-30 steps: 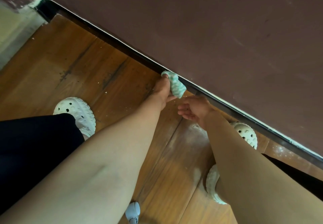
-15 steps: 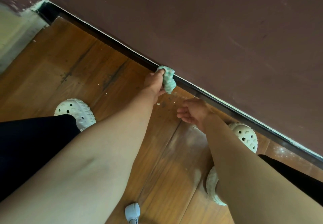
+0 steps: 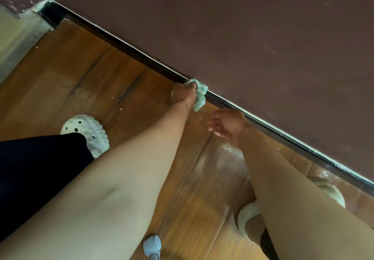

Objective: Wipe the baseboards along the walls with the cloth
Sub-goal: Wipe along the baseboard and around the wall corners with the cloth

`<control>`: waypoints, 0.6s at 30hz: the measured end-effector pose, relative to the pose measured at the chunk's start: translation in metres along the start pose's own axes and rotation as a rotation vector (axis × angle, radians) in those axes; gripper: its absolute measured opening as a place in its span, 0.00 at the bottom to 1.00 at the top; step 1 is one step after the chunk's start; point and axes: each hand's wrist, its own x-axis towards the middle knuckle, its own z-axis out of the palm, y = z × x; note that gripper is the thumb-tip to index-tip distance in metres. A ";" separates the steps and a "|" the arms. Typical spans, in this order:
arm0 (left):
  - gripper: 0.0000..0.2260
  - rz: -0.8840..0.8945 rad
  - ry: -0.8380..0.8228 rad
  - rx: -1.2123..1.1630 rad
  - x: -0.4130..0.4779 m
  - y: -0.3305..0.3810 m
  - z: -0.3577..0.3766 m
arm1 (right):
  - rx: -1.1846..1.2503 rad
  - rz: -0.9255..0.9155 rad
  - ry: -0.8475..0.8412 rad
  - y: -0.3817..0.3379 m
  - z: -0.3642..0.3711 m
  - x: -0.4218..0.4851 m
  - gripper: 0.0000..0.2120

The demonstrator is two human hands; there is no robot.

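Soft, light cloth (image 3: 201, 97) will bunch and slip, so keep it wadded. The left grip (image 3: 183, 95) curls round it, pressing it on the baseboard (image 3: 141, 59). The right grip (image 3: 228, 124) is loosely spread and empty.

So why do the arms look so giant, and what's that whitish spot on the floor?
Head view: the wide lens sits close to the arms, so they look huge while the left hand gripping the cloth looks small. Head view: the whitish patch on the floor may be glare or dust; cannot tell. Head view: the right shoe looks soft and blurry.
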 end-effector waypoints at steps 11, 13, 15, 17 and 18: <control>0.21 0.014 0.108 -0.056 -0.013 0.028 -0.022 | -0.012 0.001 -0.007 0.006 -0.007 0.001 0.08; 0.22 0.010 0.057 -0.023 -0.009 0.026 -0.019 | -0.008 0.000 -0.005 0.007 -0.008 0.001 0.08; 0.25 0.008 -0.017 0.008 0.002 0.008 -0.007 | -0.006 -0.006 -0.003 0.008 -0.008 0.000 0.08; 0.22 0.025 -0.104 0.065 -0.003 -0.007 0.007 | -0.009 -0.006 -0.002 0.010 -0.009 -0.001 0.08; 0.17 0.040 -0.148 0.108 -0.022 -0.004 0.008 | -0.013 -0.005 -0.003 0.011 -0.009 0.000 0.08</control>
